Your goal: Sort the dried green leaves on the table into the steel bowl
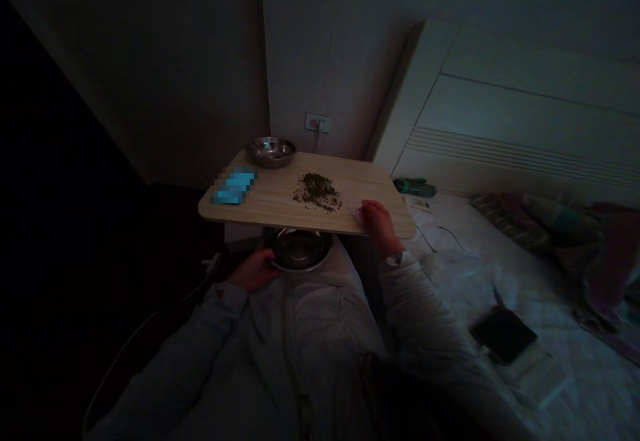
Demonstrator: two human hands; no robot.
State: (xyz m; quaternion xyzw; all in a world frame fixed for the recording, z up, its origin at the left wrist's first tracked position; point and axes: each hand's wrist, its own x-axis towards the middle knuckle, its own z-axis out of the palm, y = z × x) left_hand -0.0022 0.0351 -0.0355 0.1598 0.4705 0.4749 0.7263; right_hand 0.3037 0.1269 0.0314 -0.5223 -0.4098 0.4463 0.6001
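On my lap, just under the table's front edge, rests a metal bowl. My left hand grips its left rim, thumb over the edge. My right hand is over the front right part of the small wooden table, fingers closed on a thin pale piece whose kind is too dim to make out. Left of that hand lies a loose, scattered heap of small dark green beans. A second metal bowl stands at the table's back left corner.
A blurred-out blue rectangle lies on the table's left side. To the right is a bed with a green bottle, a dark flat object and bunched bedding. A wall socket has a plug in it. A white cable runs at lower left.
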